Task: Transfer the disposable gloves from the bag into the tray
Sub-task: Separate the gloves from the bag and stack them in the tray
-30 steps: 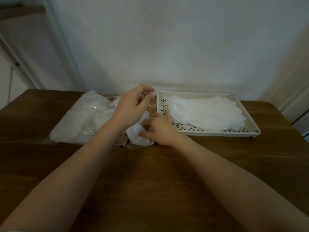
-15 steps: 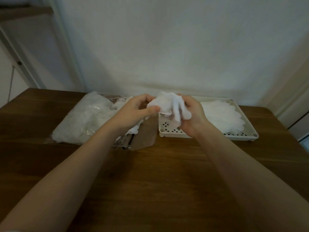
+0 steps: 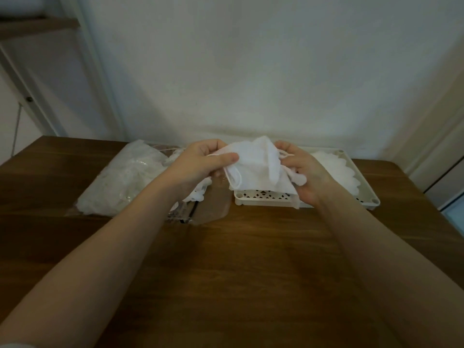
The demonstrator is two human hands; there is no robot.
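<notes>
Landmark: the tray (image 3: 367, 200). Left of it, the clear bag (image 3: 125, 182) lies flat, more gloves inside. Left hand (image 3: 200, 163) pinches the held glove (image 3: 253, 167) at its cuff edge; the glove is above the tray's near-left corner. Right hand (image 3: 301, 172) grips its other side. It looks thin, light, limp and probably clingy; edges seem best to pinch. Stacked gloves (image 3: 334, 172) fill the tray's right part.

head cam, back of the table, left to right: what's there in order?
bag of gloves → left hand → held glove → right hand → stack of gloves in the tray → tray's right rim.
</notes>
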